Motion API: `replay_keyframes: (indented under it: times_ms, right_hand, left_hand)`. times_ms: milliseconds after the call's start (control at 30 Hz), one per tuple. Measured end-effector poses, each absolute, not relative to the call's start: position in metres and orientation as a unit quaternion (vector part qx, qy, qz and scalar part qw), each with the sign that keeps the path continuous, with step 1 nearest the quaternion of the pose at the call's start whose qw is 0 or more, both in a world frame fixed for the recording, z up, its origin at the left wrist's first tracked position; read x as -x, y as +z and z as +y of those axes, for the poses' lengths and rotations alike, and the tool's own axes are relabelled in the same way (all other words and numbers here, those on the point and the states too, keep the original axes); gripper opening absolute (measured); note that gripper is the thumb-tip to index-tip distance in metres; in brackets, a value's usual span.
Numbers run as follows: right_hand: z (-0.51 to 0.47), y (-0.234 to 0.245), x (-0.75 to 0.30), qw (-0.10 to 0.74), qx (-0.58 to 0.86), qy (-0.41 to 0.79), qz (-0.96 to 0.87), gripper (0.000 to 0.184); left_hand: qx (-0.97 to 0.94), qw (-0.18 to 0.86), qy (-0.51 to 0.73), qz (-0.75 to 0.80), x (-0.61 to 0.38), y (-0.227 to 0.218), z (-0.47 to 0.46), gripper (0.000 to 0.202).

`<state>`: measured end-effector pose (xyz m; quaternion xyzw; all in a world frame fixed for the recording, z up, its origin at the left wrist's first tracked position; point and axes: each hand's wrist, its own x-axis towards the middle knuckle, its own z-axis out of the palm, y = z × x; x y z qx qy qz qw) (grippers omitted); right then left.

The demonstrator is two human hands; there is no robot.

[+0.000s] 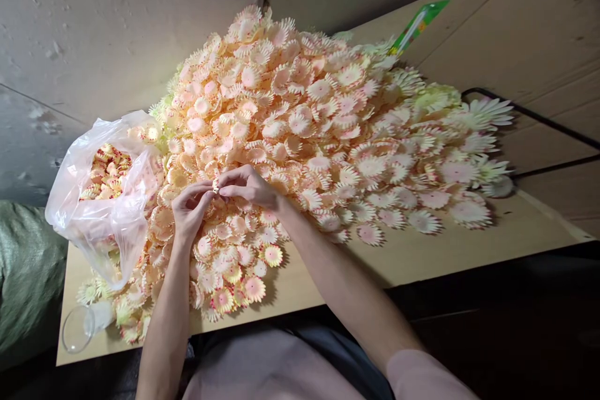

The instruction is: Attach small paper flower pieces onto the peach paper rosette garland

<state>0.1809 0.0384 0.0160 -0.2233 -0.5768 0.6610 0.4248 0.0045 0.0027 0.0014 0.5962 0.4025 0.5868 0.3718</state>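
My left hand (191,205) and my right hand (248,186) meet over the front left of a big heap of artificial flower petal pieces (300,119). Between their fingertips is a small cream flower piece (215,185), pinched from both sides. Its finer shape is too small to make out. The heaped pieces are round, pale pink and cream, with fringed edges, some tipped red. To the left of my left hand stands an open clear plastic bag (126,225) with small, curled red-and-yellow flower pieces (109,172) inside.
A clear plastic cup (79,330) lies at the table's front left corner. Behind the heap on the right rises a green packet (417,26). A black bent rod (539,115) is at the right, and a green sack (28,281) at the left. The wooden table (450,256) shows along its front edge.
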Motion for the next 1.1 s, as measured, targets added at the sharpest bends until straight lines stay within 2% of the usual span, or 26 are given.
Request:
replay_keyframes:
  times_ms: [1100]
  right_hand:
    - [0.0366, 0.0184, -0.1822, 0.424, 0.234, 0.646, -0.59, 0.017]
  left_hand:
    - [-0.591, 0.38, 0.579, 0.414, -0.0022, -0.0001, 0.0036, 0.008]
